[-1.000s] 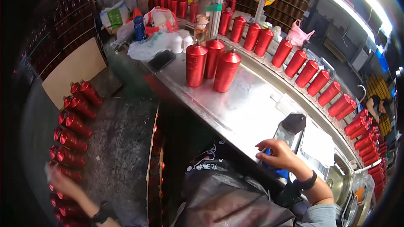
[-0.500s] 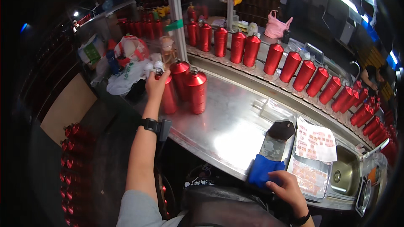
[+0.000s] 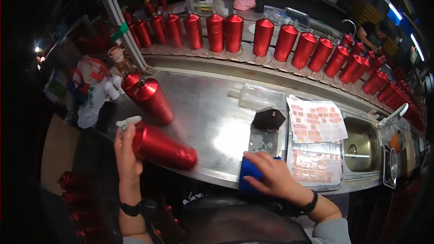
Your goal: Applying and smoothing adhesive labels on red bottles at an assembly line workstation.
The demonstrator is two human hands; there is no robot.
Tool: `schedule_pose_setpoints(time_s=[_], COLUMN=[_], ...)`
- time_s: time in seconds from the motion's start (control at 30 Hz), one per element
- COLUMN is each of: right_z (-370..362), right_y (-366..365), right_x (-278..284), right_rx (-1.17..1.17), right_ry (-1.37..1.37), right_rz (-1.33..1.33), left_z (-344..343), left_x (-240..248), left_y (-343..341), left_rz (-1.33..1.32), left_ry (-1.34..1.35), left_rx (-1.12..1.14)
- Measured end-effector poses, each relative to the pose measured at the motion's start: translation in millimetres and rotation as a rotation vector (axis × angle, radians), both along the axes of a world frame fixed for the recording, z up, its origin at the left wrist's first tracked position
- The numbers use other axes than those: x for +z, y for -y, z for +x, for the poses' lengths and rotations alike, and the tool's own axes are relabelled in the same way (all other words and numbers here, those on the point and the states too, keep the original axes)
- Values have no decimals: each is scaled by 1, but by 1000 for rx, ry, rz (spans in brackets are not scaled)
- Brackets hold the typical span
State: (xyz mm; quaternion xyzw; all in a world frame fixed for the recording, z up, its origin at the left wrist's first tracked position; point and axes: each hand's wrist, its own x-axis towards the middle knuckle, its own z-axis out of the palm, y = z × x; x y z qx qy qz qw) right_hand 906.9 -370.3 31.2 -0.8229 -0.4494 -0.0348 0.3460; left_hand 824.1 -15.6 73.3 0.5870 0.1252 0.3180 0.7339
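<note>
A metallic red bottle (image 3: 165, 148) lies tipped over, nearly level, above the steel worktop's front edge. My left hand (image 3: 129, 156) is closed round its neck end; a small whitish piece (image 3: 129, 121) shows at the fingertips. Beyond it, two more red bottles, a nearer one (image 3: 155, 104) and one partly behind it (image 3: 130, 81), stand on the worktop (image 3: 203, 108). My right hand (image 3: 273, 176) rests with fingers stretched out over a blue cloth (image 3: 248, 171) at the front edge. A dark angular block (image 3: 268, 119) sits just behind that cloth.
Behind the worktop, a row of red bottles (image 3: 263, 38) lines a raised ledge. To the right lie a sheet of printed labels (image 3: 316, 119), a tray (image 3: 341, 181) and a sink (image 3: 361, 147). Bags (image 3: 92, 108) crowd the left end. Another person (image 3: 373, 34) is at the far right.
My left hand has drawn one red bottle away from the group of three, toward me, tipping it over. My right hand has moved further onto the blue cloth. The view has swung right.
</note>
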Motion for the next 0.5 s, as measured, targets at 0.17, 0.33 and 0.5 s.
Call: schedule_pose_setpoints(time_s=[0.17, 0.33, 0.5], right_z=[-10, -28, -57], right_y=[2, 63, 102], right_x=[-7, -21, -37], right_rx=[144, 33, -218], right_ry=[234, -57, -600], right_rz=[-54, 132, 283], left_z=[52, 91, 104], left_x=[6, -3, -26], left_y=[93, 146, 207], left_rz=[-281, -244, -264], left_ry=[-327, -493, -599], left_rx=[-450, -987, -1037])
